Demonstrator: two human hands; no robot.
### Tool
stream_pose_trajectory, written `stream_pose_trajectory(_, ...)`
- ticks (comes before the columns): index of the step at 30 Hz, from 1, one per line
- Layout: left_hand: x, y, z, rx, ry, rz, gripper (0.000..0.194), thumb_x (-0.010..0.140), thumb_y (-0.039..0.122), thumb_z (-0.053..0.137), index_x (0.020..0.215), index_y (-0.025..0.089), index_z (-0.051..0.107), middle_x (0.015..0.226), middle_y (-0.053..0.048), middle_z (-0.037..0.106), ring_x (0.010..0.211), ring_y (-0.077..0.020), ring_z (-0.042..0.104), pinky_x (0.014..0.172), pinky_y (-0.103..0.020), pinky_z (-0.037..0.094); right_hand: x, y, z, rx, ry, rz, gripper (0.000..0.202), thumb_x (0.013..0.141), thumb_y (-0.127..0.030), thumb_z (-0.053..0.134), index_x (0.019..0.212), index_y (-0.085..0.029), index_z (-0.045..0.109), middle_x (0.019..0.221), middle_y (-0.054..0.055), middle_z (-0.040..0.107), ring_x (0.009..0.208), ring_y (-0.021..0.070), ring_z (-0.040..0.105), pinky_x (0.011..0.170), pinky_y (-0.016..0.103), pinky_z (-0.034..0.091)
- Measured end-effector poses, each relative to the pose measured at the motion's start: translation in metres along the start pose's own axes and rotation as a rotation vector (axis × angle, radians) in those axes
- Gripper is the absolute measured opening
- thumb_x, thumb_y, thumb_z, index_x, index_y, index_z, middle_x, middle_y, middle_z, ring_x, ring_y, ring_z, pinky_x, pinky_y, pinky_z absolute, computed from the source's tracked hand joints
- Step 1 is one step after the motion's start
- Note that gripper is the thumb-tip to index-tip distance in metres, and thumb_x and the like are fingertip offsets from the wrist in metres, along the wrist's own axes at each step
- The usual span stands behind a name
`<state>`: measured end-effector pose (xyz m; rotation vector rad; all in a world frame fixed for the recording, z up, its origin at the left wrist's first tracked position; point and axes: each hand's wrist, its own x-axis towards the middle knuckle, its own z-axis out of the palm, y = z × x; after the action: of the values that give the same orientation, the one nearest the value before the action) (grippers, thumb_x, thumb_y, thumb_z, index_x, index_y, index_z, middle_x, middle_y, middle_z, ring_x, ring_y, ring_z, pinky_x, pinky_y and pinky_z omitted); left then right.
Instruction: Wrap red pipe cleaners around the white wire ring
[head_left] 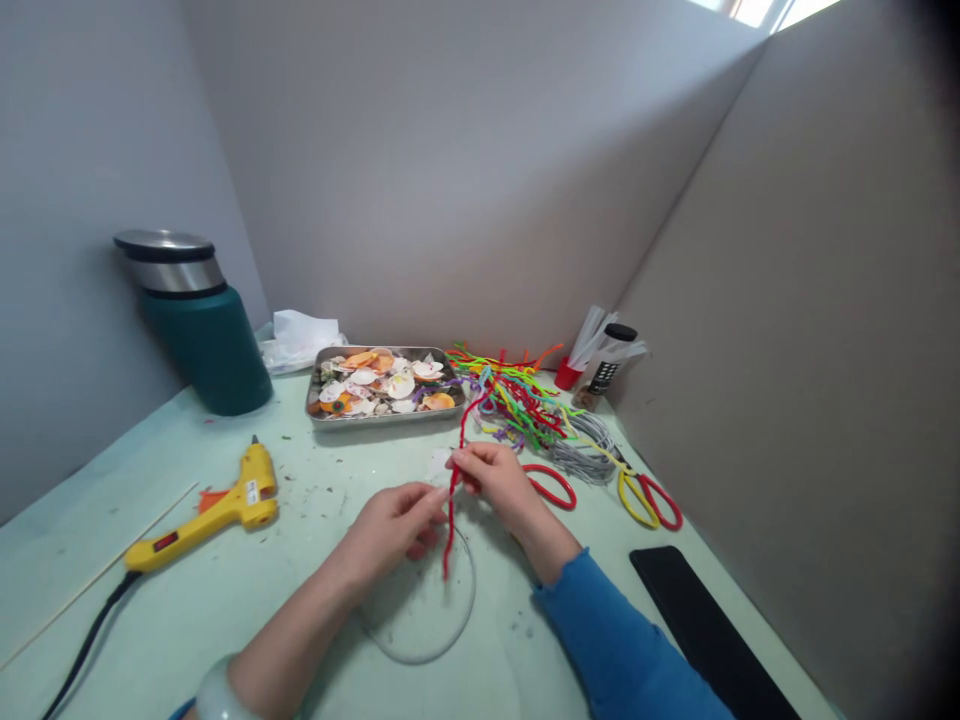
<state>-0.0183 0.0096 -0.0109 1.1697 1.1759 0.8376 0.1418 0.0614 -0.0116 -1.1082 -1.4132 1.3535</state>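
Both of my hands are closed together over the table around a red pipe cleaner (pixel 448 560). My right hand (pixel 499 480) pinches it near its middle, with one end rising toward the back and the other hanging down. Just to the left, my left hand (pixel 401 520) has its thumb and fingers closed at the top of a thin grey ring (pixel 420 661), where the pipe cleaner crosses it. Part of the ring's upper left side is hidden behind my left hand. Whether the pipe cleaner is wound around the ring is too small to tell.
A tray (pixel 386 422) of seashells stands at the back, beside colourful pipe cleaners (pixel 525 400) and a grey wire coil (pixel 581 450). Scissors (pixel 651 500) and a black slab (pixel 705 620) lie right. Left are a yellow glue gun (pixel 217 515), a thin stick (pixel 97 575) and a teal bottle (pixel 210 345).
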Motion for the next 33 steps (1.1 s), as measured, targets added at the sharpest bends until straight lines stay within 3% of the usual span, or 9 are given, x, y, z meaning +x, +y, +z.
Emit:
stream_pose_trajectory(3,0.000,0.008,-0.003,-0.021,0.214,0.074,0.041,0.073,0.051,0.060,0.090,0.014,0.067,0.053,0.001,0.054,0.045,-0.0088,0.045,0.042,-0.019,0.035,-0.008,-0.005,0.009,-0.099,-0.167,0.028,0.029,0.076,-0.037,0.059,0.058,-0.014,0.057,0.045,-0.005,0.045,0.041,0.0061,0.035,0.042,0.020,0.025)
stream_pose_trajectory(6,-0.001,0.013,-0.007,-0.064,0.291,0.053,0.041,0.067,0.046,0.068,0.092,0.012,0.067,0.045,0.003,0.049,0.037,-0.0065,0.037,0.038,-0.018,0.027,-0.016,-0.009,0.020,-0.144,-0.301,0.074,0.029,0.077,-0.031,0.057,0.054,-0.015,0.053,0.046,-0.004,0.047,0.042,0.0057,0.036,0.043,0.020,0.026)
stream_pose_trajectory(12,0.001,0.009,-0.009,-0.183,0.266,0.044,0.029,0.068,0.039,0.069,0.075,0.011,0.064,0.058,0.000,0.059,0.034,-0.0024,0.033,0.035,-0.018,0.023,-0.025,-0.010,0.028,-0.199,-0.524,0.110,0.024,0.078,-0.025,0.055,0.056,-0.015,0.053,0.048,-0.003,0.048,0.043,0.0054,0.037,0.042,0.019,0.026)
stream_pose_trajectory(16,0.001,0.007,-0.013,-0.328,0.263,0.077,0.027,0.072,0.038,0.066,0.080,0.013,0.061,0.078,-0.003,0.066,0.033,-0.0008,0.036,0.034,-0.018,0.025,-0.027,-0.011,0.024,-0.215,-0.657,0.097,0.024,0.077,-0.024,0.057,0.055,-0.015,0.054,0.049,-0.004,0.047,0.044,0.0055,0.038,0.044,0.019,0.028)
stream_pose_trajectory(28,0.003,0.012,-0.018,-0.550,0.311,0.106,0.026,0.068,0.030,0.070,0.083,0.012,0.060,0.067,0.000,0.064,0.035,-0.0013,0.036,0.036,-0.017,0.028,-0.032,-0.018,0.013,-0.357,-1.003,0.204,0.021,0.076,-0.025,0.060,0.058,-0.014,0.059,0.051,-0.003,0.051,0.045,0.0065,0.043,0.045,0.018,0.034)
stream_pose_trajectory(33,0.002,0.014,-0.020,-0.584,0.278,0.101,0.023,0.070,0.025,0.068,0.085,0.011,0.059,0.073,-0.004,0.068,0.034,-0.0012,0.036,0.035,-0.017,0.028,-0.031,-0.020,0.009,-0.339,-1.024,0.177,0.025,0.077,-0.032,0.062,0.061,-0.013,0.062,0.051,-0.003,0.052,0.047,0.0067,0.044,0.048,0.019,0.036)
